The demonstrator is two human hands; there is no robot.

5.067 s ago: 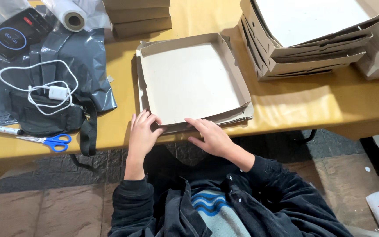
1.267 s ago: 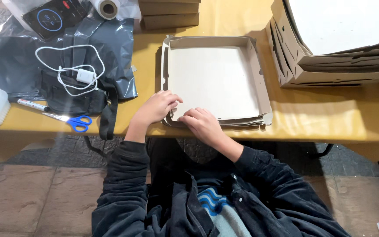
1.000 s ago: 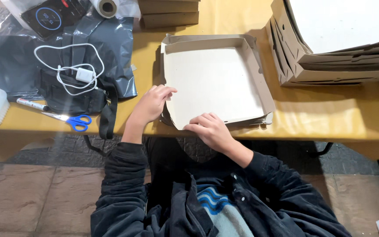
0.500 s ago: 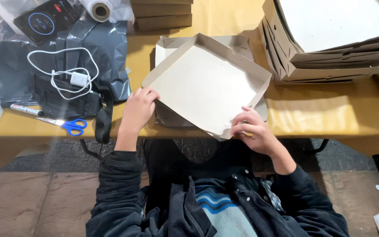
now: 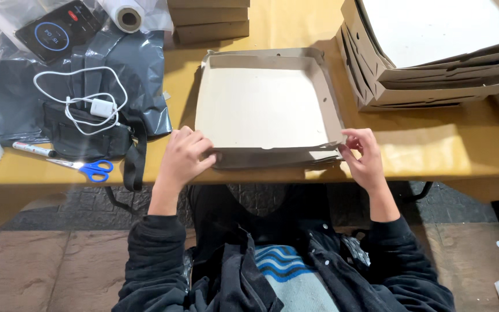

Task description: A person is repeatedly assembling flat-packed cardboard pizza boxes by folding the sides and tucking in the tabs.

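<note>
Your left hand (image 5: 181, 157) pinches the near-left corner of the open cardboard tray (image 5: 267, 104), fingers closed on its front wall. Your right hand (image 5: 365, 156) grips the near-right corner, thumb and fingers clamped on the edge. The tray sits at the centre of the frame on the yellow table (image 5: 434, 150), atop flat cardboard sheets (image 5: 313, 160). Upper right, a stack of folded boxes (image 5: 434, 52). To the left lie blue-handled scissors (image 5: 88, 169), a white charger cable (image 5: 88, 104) and a black pouch (image 5: 82, 138).

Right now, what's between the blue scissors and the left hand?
Head view: only a black strap hanging over the yellow table edge between the scissors and left hand.
</note>
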